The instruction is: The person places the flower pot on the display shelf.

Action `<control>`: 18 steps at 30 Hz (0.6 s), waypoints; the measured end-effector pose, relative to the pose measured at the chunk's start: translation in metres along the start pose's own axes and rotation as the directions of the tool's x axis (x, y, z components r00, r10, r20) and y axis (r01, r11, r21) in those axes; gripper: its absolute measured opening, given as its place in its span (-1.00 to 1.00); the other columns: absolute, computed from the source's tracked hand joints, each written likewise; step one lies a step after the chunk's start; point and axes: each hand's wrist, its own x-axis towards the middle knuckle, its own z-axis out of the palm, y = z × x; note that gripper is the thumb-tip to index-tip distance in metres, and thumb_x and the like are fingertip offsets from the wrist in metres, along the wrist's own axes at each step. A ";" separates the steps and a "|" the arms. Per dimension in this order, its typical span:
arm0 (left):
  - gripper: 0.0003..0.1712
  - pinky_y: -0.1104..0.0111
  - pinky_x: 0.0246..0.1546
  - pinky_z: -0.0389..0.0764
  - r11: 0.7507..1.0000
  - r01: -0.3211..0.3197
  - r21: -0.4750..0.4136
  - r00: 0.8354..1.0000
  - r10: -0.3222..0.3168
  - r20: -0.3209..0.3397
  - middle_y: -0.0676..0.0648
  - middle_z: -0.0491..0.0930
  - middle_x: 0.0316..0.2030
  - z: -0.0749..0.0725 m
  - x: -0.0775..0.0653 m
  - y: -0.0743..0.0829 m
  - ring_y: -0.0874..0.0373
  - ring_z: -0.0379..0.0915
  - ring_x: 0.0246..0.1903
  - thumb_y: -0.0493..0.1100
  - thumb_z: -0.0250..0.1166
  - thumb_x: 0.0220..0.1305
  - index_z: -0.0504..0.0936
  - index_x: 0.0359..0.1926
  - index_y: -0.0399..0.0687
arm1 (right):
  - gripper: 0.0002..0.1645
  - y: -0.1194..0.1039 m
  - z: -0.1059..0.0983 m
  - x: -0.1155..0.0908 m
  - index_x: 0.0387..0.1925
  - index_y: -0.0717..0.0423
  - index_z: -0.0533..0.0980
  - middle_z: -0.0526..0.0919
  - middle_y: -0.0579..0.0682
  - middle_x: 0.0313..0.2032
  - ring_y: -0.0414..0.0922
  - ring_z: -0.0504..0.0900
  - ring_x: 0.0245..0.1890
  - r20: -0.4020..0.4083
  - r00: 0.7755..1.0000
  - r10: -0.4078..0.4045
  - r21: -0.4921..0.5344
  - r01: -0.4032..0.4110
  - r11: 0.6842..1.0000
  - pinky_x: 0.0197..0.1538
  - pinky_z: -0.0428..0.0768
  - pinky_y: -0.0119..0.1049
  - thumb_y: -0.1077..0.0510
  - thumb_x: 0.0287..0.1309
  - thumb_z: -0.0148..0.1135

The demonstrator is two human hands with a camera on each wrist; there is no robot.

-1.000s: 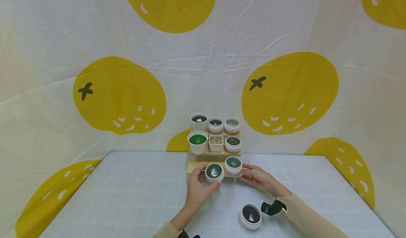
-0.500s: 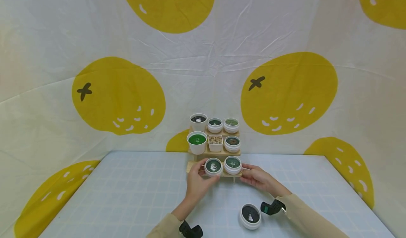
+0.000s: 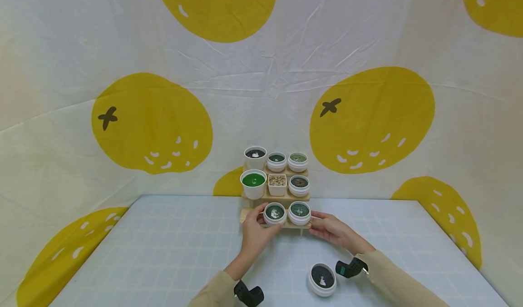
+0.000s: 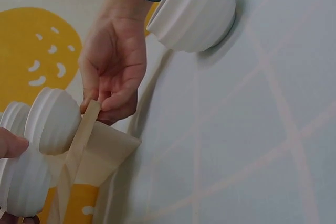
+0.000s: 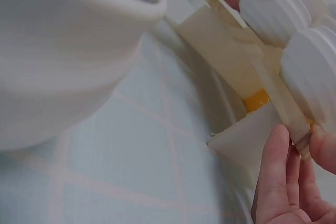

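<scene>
In the head view my left hand (image 3: 256, 234) grips a small white ribbed pot (image 3: 275, 213) with dark green contents, thumb and fingers at its sides. That pot rests on the lowest board of a wooden tiered stand (image 3: 246, 214). Right beside it sits a similar white pot (image 3: 300, 210). My right hand (image 3: 337, 231) pinches the right end of that lowest board (image 5: 283, 100), as both wrist views show. Another white pot with dark contents (image 3: 322, 277) stands on the tabletop near my right wrist.
Higher tiers carry several pots, among them a tall one with bright green contents (image 3: 254, 180) and a square one with pebbly contents (image 3: 278, 183). Behind the pale blue checked tabletop (image 3: 175, 248) hangs a white cloth (image 3: 261, 71) printed with yellow fruit.
My left hand has moved the pot slightly away from me, down onto the lowest board next to the other pot. The right hand keeps its hold on the board's end.
</scene>
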 end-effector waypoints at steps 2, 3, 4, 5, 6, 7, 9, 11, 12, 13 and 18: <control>-0.25 0.43 -0.18 0.65 1.000 0.007 0.003 1.000 -0.007 0.001 -0.20 0.57 -0.07 0.000 0.001 0.000 0.10 0.52 -0.21 -0.31 0.59 -0.29 0.54 0.06 -0.28 | -0.21 0.000 0.000 0.000 0.43 0.46 -0.19 0.62 -0.08 -0.21 -0.25 0.63 -0.22 0.001 1.000 0.000 -0.001 0.000 1.000 -0.03 0.65 -0.40 0.35 0.34 -0.05; -0.24 0.41 -0.18 0.65 1.000 0.009 0.004 1.000 -0.009 0.001 -0.20 0.57 -0.06 0.001 0.001 0.000 0.10 0.52 -0.21 -0.30 0.59 -0.28 0.54 0.07 -0.29 | -0.21 0.000 -0.001 0.000 0.43 0.46 -0.19 0.63 -0.08 -0.21 -0.25 0.63 -0.21 0.003 1.000 -0.001 0.000 0.001 1.000 -0.03 0.65 -0.39 0.35 0.34 -0.05; -0.24 0.39 -0.17 0.66 1.000 0.010 0.005 1.000 -0.010 0.001 -0.21 0.57 -0.06 0.001 0.002 0.000 0.09 0.53 -0.21 -0.30 0.59 -0.28 0.54 0.07 -0.29 | -0.21 0.000 -0.001 0.000 0.42 0.46 -0.20 0.63 -0.08 -0.21 -0.25 0.63 -0.21 0.005 1.000 -0.003 -0.001 0.003 1.000 -0.02 0.65 -0.39 0.35 0.34 -0.05; -0.24 0.38 -0.15 0.66 1.000 0.017 0.004 1.000 -0.017 0.002 -0.21 0.57 -0.05 0.001 0.002 0.000 0.09 0.53 -0.20 -0.30 0.59 -0.27 0.54 0.07 -0.29 | -0.21 0.000 -0.001 0.000 0.42 0.47 -0.20 0.63 -0.08 -0.21 -0.25 0.62 -0.20 0.009 1.000 -0.004 -0.001 0.004 1.000 -0.02 0.65 -0.40 0.35 0.34 -0.06; -0.24 0.36 -0.15 0.66 1.000 0.015 0.003 1.000 -0.015 0.003 -0.21 0.57 -0.05 0.001 0.002 -0.001 0.08 0.53 -0.20 -0.30 0.59 -0.27 0.53 0.08 -0.30 | -0.21 0.000 -0.001 0.000 0.42 0.48 -0.21 0.63 -0.08 -0.21 -0.25 0.62 -0.20 0.011 1.000 -0.006 -0.002 0.006 1.000 -0.02 0.65 -0.40 0.36 0.33 -0.06; -0.24 0.34 -0.14 0.66 1.000 0.015 0.004 1.000 -0.015 0.003 -0.21 0.58 -0.05 0.001 0.002 -0.001 0.08 0.53 -0.20 -0.29 0.59 -0.27 0.53 0.08 -0.30 | -0.21 0.000 -0.001 0.000 0.42 0.48 -0.21 0.63 -0.08 -0.21 -0.25 0.62 -0.20 0.014 1.000 -0.008 -0.002 0.008 1.000 -0.01 0.65 -0.40 0.36 0.33 -0.06; -0.23 0.33 -0.14 0.66 1.000 0.013 0.008 1.000 -0.013 0.005 -0.22 0.58 -0.05 0.001 0.003 -0.001 0.07 0.54 -0.20 -0.29 0.59 -0.27 0.53 0.08 -0.32 | -0.20 0.000 -0.001 0.000 0.42 0.48 -0.21 0.63 -0.08 -0.21 -0.25 0.62 -0.19 0.016 1.000 -0.009 0.000 0.009 1.000 -0.01 0.65 -0.40 0.36 0.33 -0.06; -0.23 0.34 -0.14 0.67 1.000 0.014 0.013 1.000 -0.014 0.005 -0.22 0.58 -0.05 0.002 0.003 -0.001 0.07 0.54 -0.19 -0.28 0.59 -0.27 0.53 0.09 -0.32 | -0.20 0.001 -0.001 0.000 0.42 0.47 -0.21 0.63 -0.08 -0.21 -0.25 0.62 -0.20 0.012 1.000 -0.008 0.000 0.008 1.000 -0.02 0.65 -0.40 0.36 0.33 -0.06; -0.22 0.35 -0.14 0.66 1.000 0.015 0.016 1.000 -0.015 0.005 -0.22 0.58 -0.05 0.002 0.003 -0.001 0.07 0.54 -0.19 -0.28 0.59 -0.27 0.53 0.09 -0.32 | -0.21 0.001 -0.001 0.000 0.42 0.46 -0.20 0.63 -0.08 -0.21 -0.25 0.62 -0.20 0.009 1.000 -0.007 0.001 0.007 1.000 -0.02 0.65 -0.40 0.36 0.33 -0.06; -0.23 0.37 -0.15 0.66 1.000 0.019 0.020 1.000 -0.019 0.005 -0.21 0.58 -0.06 0.002 0.003 -0.001 0.08 0.54 -0.19 -0.27 0.59 -0.27 0.53 0.09 -0.32 | -0.21 0.001 -0.001 0.000 0.43 0.46 -0.20 0.63 -0.08 -0.21 -0.25 0.63 -0.21 0.003 1.000 -0.005 0.001 0.005 1.000 -0.02 0.65 -0.39 0.36 0.33 -0.06; -0.23 0.41 -0.14 0.66 0.999 0.021 0.042 1.000 -0.021 0.002 -0.20 0.59 -0.06 0.003 0.003 -0.001 0.10 0.52 -0.18 -0.26 0.59 -0.26 0.54 0.09 -0.31 | -0.20 0.001 0.000 0.001 0.43 0.43 -0.17 0.62 -0.06 -0.21 -0.24 0.63 -0.24 -0.036 0.999 0.014 -0.004 -0.015 1.000 -0.06 0.66 -0.40 0.34 0.33 -0.02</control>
